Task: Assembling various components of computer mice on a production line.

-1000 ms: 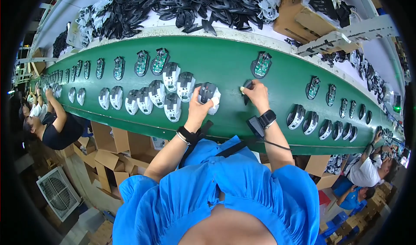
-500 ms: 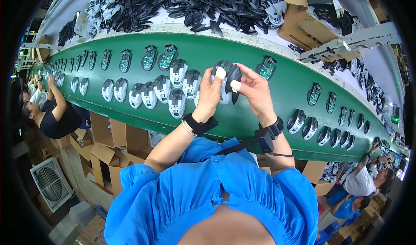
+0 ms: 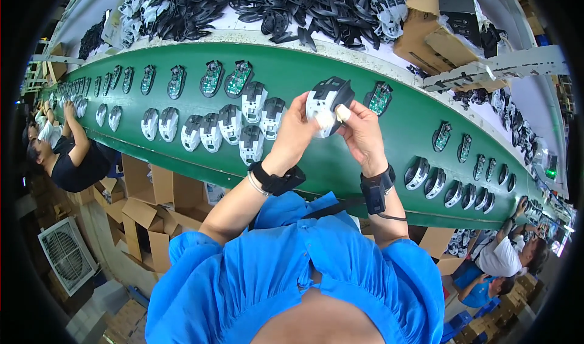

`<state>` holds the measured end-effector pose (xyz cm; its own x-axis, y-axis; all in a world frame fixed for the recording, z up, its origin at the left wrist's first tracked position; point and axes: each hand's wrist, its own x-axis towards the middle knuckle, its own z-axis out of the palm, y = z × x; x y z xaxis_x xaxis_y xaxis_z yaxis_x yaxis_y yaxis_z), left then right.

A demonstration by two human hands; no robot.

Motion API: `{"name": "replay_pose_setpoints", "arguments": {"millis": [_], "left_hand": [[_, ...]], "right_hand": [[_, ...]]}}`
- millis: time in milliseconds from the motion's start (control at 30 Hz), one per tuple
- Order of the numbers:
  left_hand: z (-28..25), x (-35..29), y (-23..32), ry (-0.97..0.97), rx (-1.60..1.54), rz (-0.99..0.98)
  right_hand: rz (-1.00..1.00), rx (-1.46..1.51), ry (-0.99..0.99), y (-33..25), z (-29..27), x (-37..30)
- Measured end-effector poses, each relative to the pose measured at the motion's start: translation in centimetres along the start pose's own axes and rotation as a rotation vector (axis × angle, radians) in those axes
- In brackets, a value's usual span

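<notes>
Above the belt, a grey-and-black computer mouse body (image 3: 321, 98) is held between my two hands, tilted. My left hand (image 3: 293, 131) is closed on its left side, with the thumb on the lower end. My right hand (image 3: 364, 132) grips the right side, where a black side piece (image 3: 346, 92) lies along the body. Both thumbs wear pale finger covers. To the left, several similar mouse bodies (image 3: 230, 124) lie in a loose group. Just right of my right hand rests a black mouse base with a green circuit board (image 3: 379, 98).
A green conveyor belt (image 3: 304, 167) runs across, with rows of mouse parts. Behind it, a shelf holds a heap of black side pieces (image 3: 261, 9) and a cardboard box (image 3: 426, 34). A white metal beam (image 3: 499, 61) juts in at right. Co-workers sit at both ends.
The mouse body has turned and risen slightly between my hands, showing more of its top. The black side piece, earlier upright in my right fingers, now lies against the body's right side.
</notes>
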<state>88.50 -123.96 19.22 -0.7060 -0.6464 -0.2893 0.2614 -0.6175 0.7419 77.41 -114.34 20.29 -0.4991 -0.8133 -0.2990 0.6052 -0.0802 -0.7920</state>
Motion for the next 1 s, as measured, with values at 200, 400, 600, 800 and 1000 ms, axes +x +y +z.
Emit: {"name": "replay_pose_setpoints", "arguments": {"millis": [200, 400, 600, 800, 1000], "left_hand": [[-0.3, -0.7, 1.1, -0.272, 0.285, 0.152], [-1.8, -0.5, 1.1, -0.44, 0.433, 0.109], [-2.4, -7.9, 3.4, -0.591, 0.389, -0.194], [-1.3, -11.6, 7.0, -0.689, 0.655, 0.543], [-3.0, -3.1, 7.3, -0.673, 0.797, 0.382]], "right_hand": [[-0.195, -0.076, -0.006, 0.3, 0.4, -0.4], [0.073, -0.102, 0.03, -0.6, -0.5, -2.8], [0.015, -0.348, -0.278, -1.7, 1.1, -8.6], [-0.536, -0.841, -0.457, -5.5, 6.1, -12.3], [-0.807, -1.188, -0.267, -5.1, 6.5, -5.1]]}}
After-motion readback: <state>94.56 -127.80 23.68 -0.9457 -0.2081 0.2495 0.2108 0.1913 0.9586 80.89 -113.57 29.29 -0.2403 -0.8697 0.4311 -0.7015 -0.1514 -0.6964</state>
